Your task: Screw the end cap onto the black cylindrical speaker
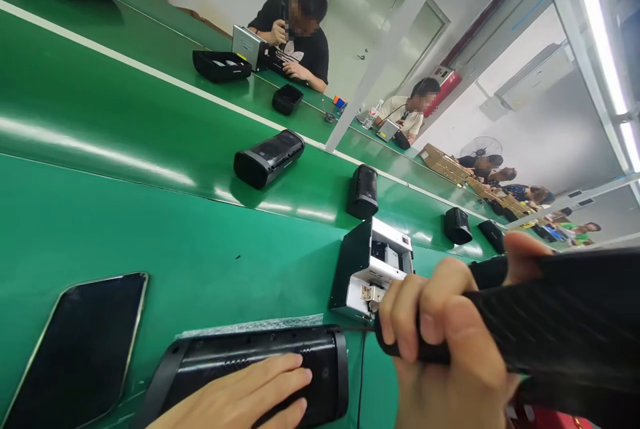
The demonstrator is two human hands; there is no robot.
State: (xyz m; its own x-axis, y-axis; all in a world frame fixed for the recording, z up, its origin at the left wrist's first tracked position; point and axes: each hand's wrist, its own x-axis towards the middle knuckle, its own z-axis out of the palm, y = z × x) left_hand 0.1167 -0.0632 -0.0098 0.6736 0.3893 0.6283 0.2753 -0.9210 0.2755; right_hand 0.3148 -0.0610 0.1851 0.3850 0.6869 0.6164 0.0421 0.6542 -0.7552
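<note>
A black speaker (323, 376) lies on the green table at the bottom, with a row of small holes along its upper edge. My left hand (250, 389) rests flat on it, fingers stretched out and slightly apart. My right hand (445, 329) is wrapped round a black electric screwdriver (560, 309), whose thick body runs out to the right edge. Its thin bit (357, 329) points left and reaches the speaker's upper right corner; whether it sits in a screw cannot be made out. Bubble wrap (250, 328) shows behind the speaker.
A white and black screw feeder (355, 269) stands just beyond my right hand. At left lies a dark, glossy tablet-like panel (80, 349). More speakers (270, 157) line the green bench (125, 129). Across it, a person (295, 36) works beside a metal box (247, 46); several others sit farther right.
</note>
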